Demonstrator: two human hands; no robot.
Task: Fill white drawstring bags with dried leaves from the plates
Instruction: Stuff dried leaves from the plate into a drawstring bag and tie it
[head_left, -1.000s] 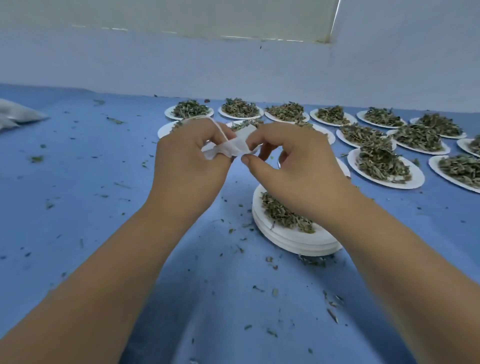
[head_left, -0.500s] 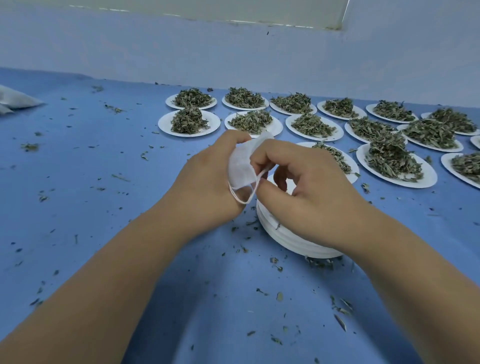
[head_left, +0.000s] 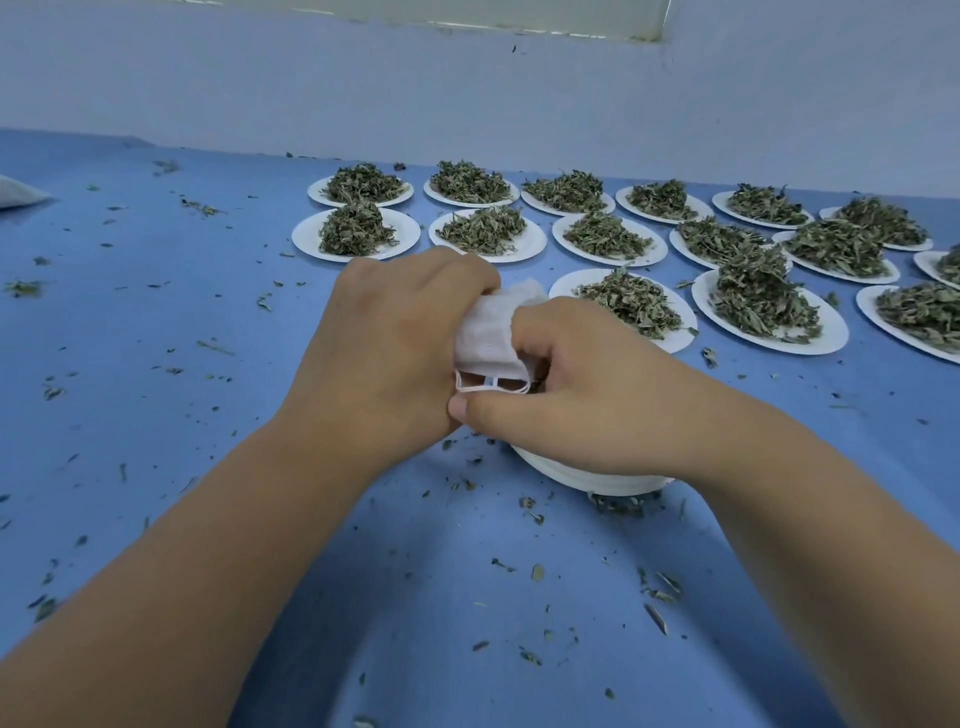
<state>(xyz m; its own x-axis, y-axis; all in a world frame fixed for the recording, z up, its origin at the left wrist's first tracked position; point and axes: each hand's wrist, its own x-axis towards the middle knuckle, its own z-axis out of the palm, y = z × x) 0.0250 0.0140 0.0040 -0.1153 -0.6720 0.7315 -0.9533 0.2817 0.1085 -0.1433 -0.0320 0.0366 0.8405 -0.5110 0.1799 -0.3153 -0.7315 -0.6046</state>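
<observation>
Head view, from where the person stands: a wide blue cloth-covered table (head_left: 156, 415) fills nearly everything, and it runs back to a pale grey-white wall (head_left: 467, 93) along its far edge. Toward the far edge and the far right corner sit many round white paper plates (head_left: 304, 236) in rows, each heaped with dried green leaves (head_left: 356, 228). They are set close together, and some rims overlap.

Nearer, about the middle of the table, is a low stack of white paper plates (head_left: 587, 475), mostly covered by the right forearm and hand.

Both bare arms reach in from the near edge and meet above that stack. The left hand (head_left: 395, 343) has its fingers curled over the left side of a small white cloth drawstring bag (head_left: 488, 332), gripping it. The right hand (head_left: 587, 395) grips the bag's right side with bent fingers, its thumb lying across underneath and touching the left hand. The bag is bunched between the two hands, held up off the table, just in front of the nearest plate of leaves. Its thin white drawstring (head_left: 493, 384) shows as small loops below the cloth, right above the thumb.

At the table's left edge lies part of a pale grey object (head_left: 15, 192), cut off by the picture. Small crumbs of dried leaf (head_left: 657, 618) are scattered all over the blue cloth.
</observation>
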